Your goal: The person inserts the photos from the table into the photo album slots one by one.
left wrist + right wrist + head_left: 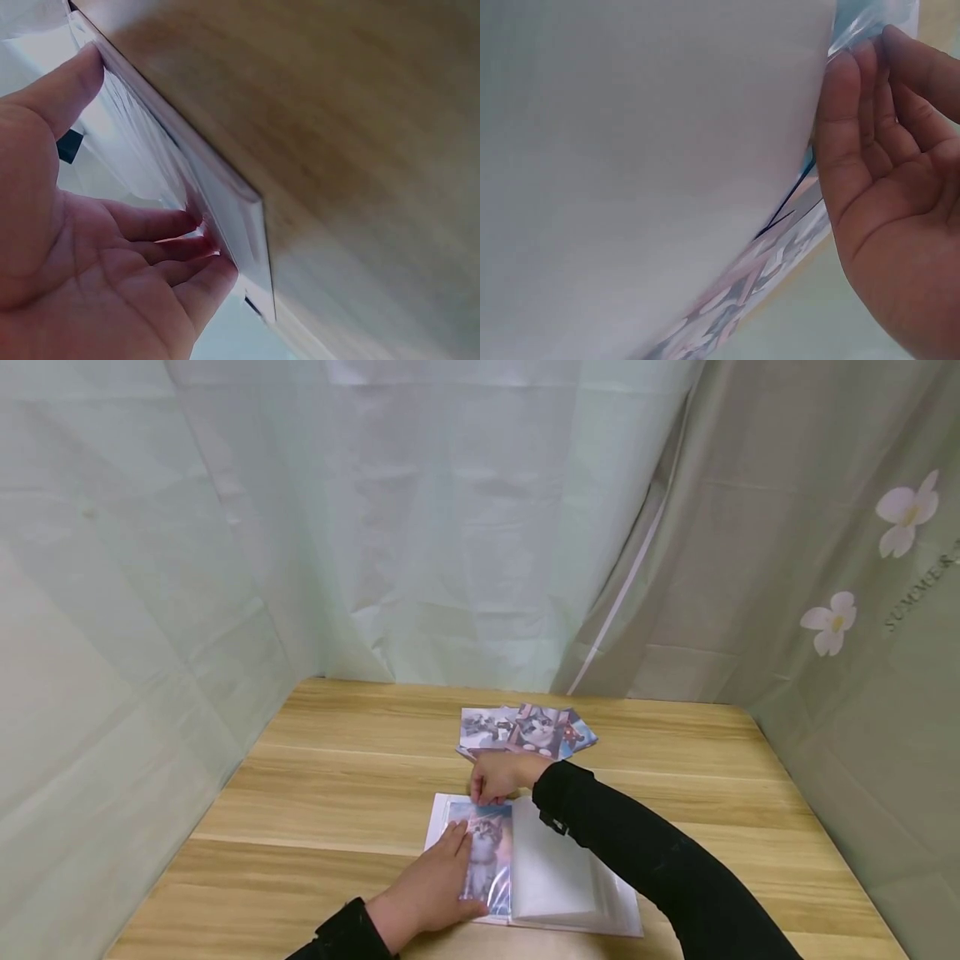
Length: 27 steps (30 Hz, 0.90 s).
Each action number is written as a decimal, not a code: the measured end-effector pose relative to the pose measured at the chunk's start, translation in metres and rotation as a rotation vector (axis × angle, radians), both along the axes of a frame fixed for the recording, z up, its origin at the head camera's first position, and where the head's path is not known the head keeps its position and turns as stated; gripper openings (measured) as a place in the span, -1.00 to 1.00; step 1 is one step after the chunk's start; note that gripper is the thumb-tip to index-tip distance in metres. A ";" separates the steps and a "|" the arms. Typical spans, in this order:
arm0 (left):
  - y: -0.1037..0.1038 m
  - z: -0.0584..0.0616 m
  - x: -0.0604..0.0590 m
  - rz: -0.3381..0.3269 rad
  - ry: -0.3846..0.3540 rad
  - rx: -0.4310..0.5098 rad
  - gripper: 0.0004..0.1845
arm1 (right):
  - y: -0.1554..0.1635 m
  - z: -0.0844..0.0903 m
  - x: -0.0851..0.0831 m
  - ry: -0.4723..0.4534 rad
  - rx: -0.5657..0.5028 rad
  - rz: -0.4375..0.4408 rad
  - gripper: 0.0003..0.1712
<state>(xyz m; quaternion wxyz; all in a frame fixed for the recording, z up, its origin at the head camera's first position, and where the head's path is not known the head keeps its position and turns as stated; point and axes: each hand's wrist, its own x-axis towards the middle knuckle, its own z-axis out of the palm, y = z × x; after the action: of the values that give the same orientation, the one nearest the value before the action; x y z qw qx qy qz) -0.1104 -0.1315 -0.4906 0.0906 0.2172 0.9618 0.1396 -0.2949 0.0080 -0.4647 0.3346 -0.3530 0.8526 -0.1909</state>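
A white photo album (570, 877) lies open on the wooden table (337, 760). Its left page holds a cat photo (491, 843) in a clear sleeve. My left hand (450, 864) lies flat on that page with straight fingers, pressing it down. In the left wrist view the left hand (150, 247) has its fingertips against the album's edge (232, 217). My right hand (486, 792) reaches across and pinches the photo's top edge. In the right wrist view the right hand (870, 67) has thumb and fingers meeting at the clear sleeve's corner (870, 19), beside the white page (645, 150).
A fanned pile of loose photos (525, 731) lies just beyond the album, near the table's far edge. Pale curtains hang close around the table on the left, back and right. Bare wood shows left and right of the album.
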 end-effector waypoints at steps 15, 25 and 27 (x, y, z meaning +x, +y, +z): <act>0.002 0.001 0.002 0.006 0.010 -0.011 0.08 | 0.017 0.011 -0.011 0.042 -0.125 -0.028 -0.92; 0.001 -0.002 0.001 0.009 0.003 -0.015 0.09 | 0.058 0.034 -0.042 0.097 -0.215 -0.100 -0.88; 0.001 -0.003 0.000 0.008 0.000 -0.013 0.09 | 0.067 0.037 -0.049 0.119 -0.222 -0.122 -0.88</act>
<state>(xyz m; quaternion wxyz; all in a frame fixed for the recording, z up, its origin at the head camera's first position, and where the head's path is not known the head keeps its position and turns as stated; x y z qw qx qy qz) -0.1103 -0.1308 -0.4932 0.0914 0.2128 0.9636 0.1336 -0.3440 0.0751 -0.4277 0.2298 -0.3462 0.8645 -0.2828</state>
